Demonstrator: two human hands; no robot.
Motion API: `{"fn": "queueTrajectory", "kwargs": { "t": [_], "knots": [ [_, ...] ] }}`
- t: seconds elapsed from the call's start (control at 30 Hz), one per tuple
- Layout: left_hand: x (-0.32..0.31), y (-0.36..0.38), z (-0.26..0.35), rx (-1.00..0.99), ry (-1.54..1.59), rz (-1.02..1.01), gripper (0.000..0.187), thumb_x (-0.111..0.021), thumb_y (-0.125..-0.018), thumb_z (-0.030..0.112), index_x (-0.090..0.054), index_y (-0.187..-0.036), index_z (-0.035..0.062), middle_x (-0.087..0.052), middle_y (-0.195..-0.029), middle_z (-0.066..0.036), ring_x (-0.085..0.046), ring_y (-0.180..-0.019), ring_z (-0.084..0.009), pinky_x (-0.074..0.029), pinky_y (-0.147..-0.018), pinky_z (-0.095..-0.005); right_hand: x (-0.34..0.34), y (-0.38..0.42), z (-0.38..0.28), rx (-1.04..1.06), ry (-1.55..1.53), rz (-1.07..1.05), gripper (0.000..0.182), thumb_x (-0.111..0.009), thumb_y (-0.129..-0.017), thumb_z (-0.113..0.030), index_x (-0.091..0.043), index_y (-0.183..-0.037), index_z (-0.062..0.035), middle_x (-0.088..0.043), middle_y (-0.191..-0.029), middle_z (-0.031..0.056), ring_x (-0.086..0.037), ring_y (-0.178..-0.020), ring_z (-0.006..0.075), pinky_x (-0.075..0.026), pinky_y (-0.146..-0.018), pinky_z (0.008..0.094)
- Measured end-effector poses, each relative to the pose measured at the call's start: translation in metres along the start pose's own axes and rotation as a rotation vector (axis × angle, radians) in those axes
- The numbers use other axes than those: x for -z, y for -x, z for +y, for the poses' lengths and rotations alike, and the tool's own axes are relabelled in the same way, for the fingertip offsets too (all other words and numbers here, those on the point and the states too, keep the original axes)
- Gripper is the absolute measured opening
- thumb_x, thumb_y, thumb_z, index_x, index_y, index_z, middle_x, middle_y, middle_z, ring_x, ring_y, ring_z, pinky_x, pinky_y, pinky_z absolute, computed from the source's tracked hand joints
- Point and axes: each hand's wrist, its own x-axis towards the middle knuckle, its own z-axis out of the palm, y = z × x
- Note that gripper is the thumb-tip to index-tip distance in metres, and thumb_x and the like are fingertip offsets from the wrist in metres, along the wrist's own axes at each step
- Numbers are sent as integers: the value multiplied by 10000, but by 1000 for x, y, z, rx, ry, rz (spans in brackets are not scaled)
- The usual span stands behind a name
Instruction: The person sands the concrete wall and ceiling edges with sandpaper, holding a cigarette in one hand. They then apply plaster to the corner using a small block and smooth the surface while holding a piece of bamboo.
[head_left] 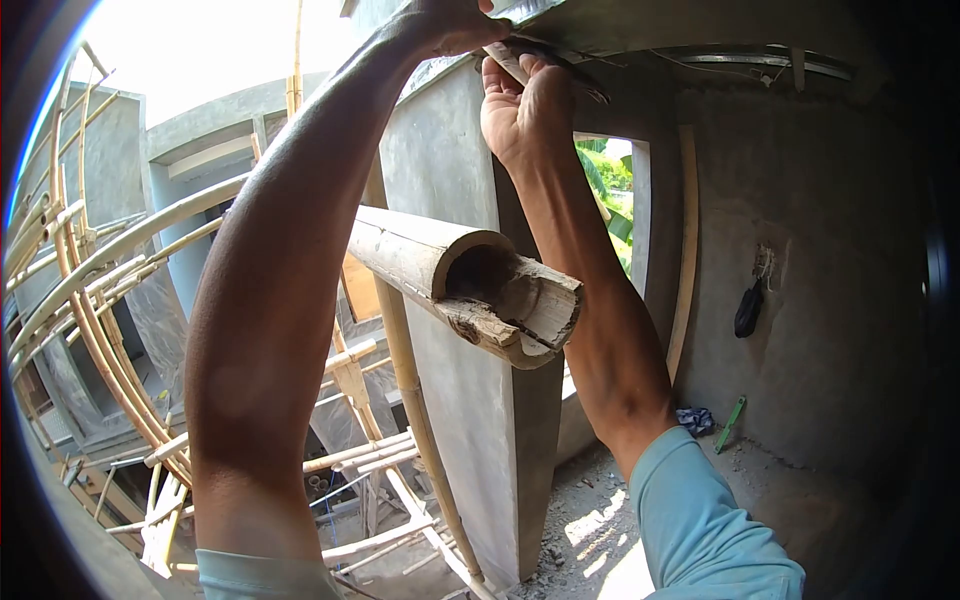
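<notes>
My two arms reach up to the underside of a concrete ledge. My right hand (530, 105) is closed with fingers and thumb around a short pale wooden strip (507, 62), slanting up to the left. Just above and to the left is my left hand (450, 28), cut off by the top edge, its thumb beside the upper end of the strip; its other fingers are mostly hidden. A dark, thin, ragged-edged piece (575, 72) lies behind the right fingertips. Between my forearms, a thick bamboo pole (410, 250) juts toward me, its hollow end split and broken.
Bamboo scaffolding (100, 270) fills the left side. A grey concrete column (450, 400) stands behind the pole. On the right, a black pouch-like item (747, 312) hangs on the wall (840, 220). A green tool (731, 424) and crumpled cloth (694, 420) lie below; rubble covers the floor.
</notes>
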Motion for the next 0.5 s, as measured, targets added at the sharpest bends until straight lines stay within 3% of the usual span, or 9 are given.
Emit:
{"fn": "queueTrajectory", "kwargs": {
  "t": [0.03,0.1,0.13,0.17,0.23,0.37,0.43,0.5],
  "knots": [
    [-2,0,-4,-21,32,0,497,-779,-737,329,-629,-1125,55,-664,-1032,-128,-592,-1033,-319,-503,-865,-424,-2,7,-7,14,2,64,236,-445,-943,4,-500,-1171,21,-522,-1176,151,-558,-1066,264,-468,-1043,407],
    [2,3,0,-46,52,47,480,-769,-737,319,-638,-1106,40,-677,-1033,-133,-612,-1027,-315,-509,-867,-418,12,0,-12,124,-54,-75,209,-438,-947,2,-526,-1133,31,-563,-1140,155,-580,-1028,257,-476,-1040,412],
    [8,0,7,17,59,-35,474,-766,-737,315,-642,-1094,29,-684,-1034,-141,-624,-1024,-312,-513,-867,-413,14,2,-16,160,-81,47,194,-443,-950,-10,-540,-1109,43,-593,-1092,150,-600,-995,256,-483,-1037,420],
    [14,0,13,80,66,-120,469,-762,-736,312,-646,-1083,19,-691,-1035,-148,-636,-1021,-310,-517,-866,-408,25,-6,-20,161,-86,17,223,-447,-960,-32,-506,-1160,46,-555,-1175,151,-580,-1048,254,-472,-1053,421],
    [15,3,15,84,61,-108,464,-756,-737,312,-651,-1068,4,-698,-1036,-164,-652,-1017,-304,-523,-868,-401,19,8,-25,118,-12,188,283,-449,-986,-80,-468,-1242,38,-598,-1127,155,-598,-1071,204,-459,-1048,329],
    [7,4,2,-18,24,-5,477,-760,-733,333,-650,-1062,6,-694,-1023,-168,-648,-1007,-314,-523,-857,-409,15,13,-17,64,141,97,356,-418,-988,-75,-390,-1313,66,-517,-1267,152,-558,-1155,213,-408,-1101,334],
    [5,5,0,-72,31,42,481,-763,-731,342,-651,-1057,6,-694,-1013,-168,-649,-999,-318,-523,-853,-412,22,-12,-6,15,83,126,305,-439,-979,-61,-412,-1277,-2,-450,-1279,129,-488,-1168,272,-459,-1053,398],
    [3,5,1,-47,41,45,485,-767,-734,356,-646,-1060,17,-688,-998,-158,-644,-977,-320,-523,-842,-417,18,-13,2,30,87,89,235,-452,-956,-20,-498,-1185,-6,-526,-1185,117,-546,-1064,226,-502,-952,348]
  ]
}}
